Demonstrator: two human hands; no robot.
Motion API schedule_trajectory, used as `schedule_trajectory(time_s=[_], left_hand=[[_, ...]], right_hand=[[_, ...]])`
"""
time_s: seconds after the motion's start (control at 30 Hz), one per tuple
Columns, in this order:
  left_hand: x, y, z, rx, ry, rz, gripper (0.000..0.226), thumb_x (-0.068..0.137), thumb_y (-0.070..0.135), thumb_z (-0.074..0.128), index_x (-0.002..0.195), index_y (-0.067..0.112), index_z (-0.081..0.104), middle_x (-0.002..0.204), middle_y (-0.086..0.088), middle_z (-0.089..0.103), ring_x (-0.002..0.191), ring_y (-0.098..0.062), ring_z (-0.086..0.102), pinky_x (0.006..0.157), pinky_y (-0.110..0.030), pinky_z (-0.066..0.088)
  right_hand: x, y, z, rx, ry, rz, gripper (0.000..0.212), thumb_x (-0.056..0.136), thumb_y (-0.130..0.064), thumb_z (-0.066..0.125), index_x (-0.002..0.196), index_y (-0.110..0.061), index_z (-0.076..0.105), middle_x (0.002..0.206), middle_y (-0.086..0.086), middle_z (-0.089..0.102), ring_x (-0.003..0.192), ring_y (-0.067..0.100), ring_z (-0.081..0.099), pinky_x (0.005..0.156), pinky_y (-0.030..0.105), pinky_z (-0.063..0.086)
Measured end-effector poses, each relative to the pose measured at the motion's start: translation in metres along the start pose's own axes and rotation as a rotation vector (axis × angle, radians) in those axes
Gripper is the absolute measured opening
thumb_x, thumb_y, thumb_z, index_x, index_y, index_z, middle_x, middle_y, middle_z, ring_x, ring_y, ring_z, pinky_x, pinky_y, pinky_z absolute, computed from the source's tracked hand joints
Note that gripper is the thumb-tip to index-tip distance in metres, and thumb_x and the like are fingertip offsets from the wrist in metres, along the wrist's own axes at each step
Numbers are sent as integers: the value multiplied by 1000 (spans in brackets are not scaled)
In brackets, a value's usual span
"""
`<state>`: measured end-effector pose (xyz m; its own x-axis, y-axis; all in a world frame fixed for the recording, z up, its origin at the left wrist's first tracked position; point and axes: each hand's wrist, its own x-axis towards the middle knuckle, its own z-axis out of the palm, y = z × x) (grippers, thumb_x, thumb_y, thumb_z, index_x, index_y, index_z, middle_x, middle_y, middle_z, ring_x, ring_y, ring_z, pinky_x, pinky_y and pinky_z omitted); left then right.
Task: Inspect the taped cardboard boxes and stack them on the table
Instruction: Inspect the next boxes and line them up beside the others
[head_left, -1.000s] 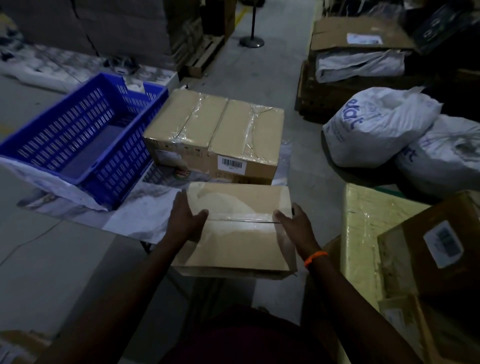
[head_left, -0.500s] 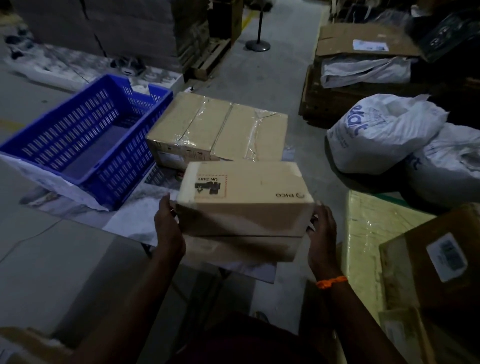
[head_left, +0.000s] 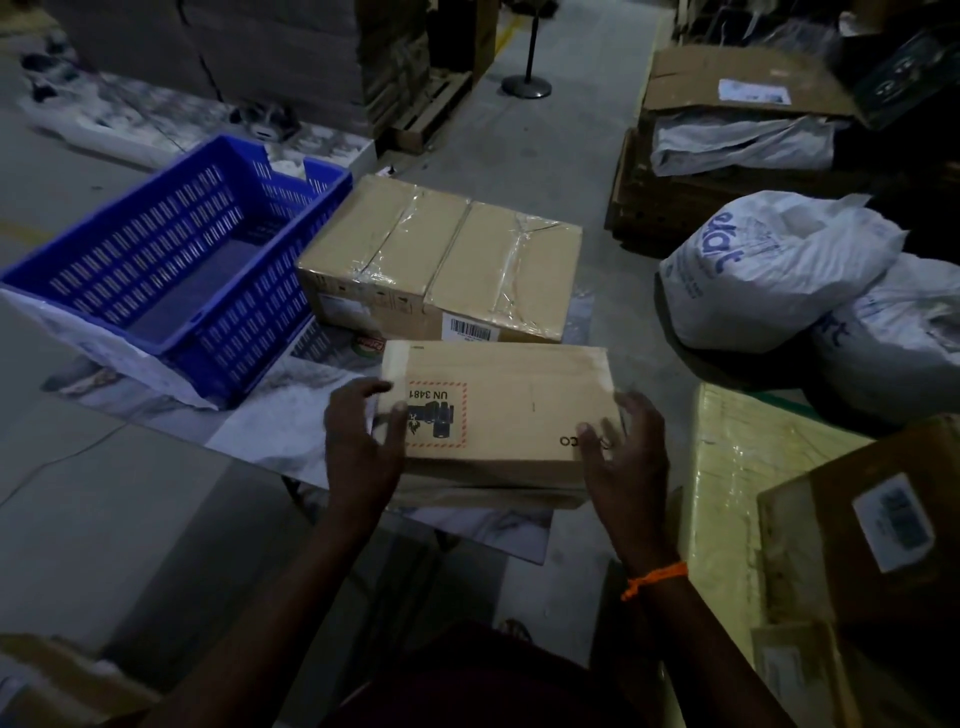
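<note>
Dim warehouse floor runs around the marble-patterned table (head_left: 260, 431), at whose near edge the left hand (head_left: 361, 441) and right hand (head_left: 626, 452) clasp the two ends of a small box (head_left: 509, 410). Thumbs lie on its labelled top face and fingers curl round its sides; whether it rests on the table or hangs just above it I cannot tell. This looks like the inspection step, and stacking would call for lifting the box forward onto the larger taped box (head_left: 441, 260) just behind, beside the blue crate (head_left: 171, 270).

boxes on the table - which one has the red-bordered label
The nearest box, marked UN 3481 on top. The taped boxes behind it show only a barcode.
</note>
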<state>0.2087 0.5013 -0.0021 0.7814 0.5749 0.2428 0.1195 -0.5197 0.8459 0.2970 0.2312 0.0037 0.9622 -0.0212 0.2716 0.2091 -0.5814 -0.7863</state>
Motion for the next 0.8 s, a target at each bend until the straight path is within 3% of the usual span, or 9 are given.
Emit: schedule_trajectory(time_s=[0.07,0.17,0.27,0.43,0.8], left_hand=[[6,18,13,78,-180,207,38,100,33,58,135,19,53,143,-5,47,126,-18,51,94,-25,52],[16,25,46,397,-411,434,52,102,40,44,147,13,46,158,-11,40,148,-29,34,116,-46,38],[22,25,63,600,-478,476,58,104,40,30,150,9,44,159,-14,39,148,-32,36,115,-57,35],[18,25,65,707,-464,510,56,103,36,30,148,9,49,157,-13,44,144,-30,43,115,-53,38],[21,24,61,718,-506,504,58,102,41,32,145,8,52,154,-14,47,141,-31,47,113,-54,39]], right_hand=[[5,-15,15,-115,-142,-207,50,99,-23,66,146,-10,52,156,11,47,143,15,42,114,23,36],[13,-32,43,-331,-433,-358,63,103,-41,36,157,-8,39,166,14,33,156,29,25,122,43,24],[16,-38,59,-511,-501,-401,67,103,-43,22,158,-7,38,166,15,33,155,31,28,124,52,28],[14,-28,61,-604,-465,-430,63,105,-41,23,155,-10,44,163,12,40,152,28,36,122,48,27],[25,-27,53,-559,-572,-433,72,102,-51,18,159,-11,37,167,10,32,156,26,27,124,43,19]])
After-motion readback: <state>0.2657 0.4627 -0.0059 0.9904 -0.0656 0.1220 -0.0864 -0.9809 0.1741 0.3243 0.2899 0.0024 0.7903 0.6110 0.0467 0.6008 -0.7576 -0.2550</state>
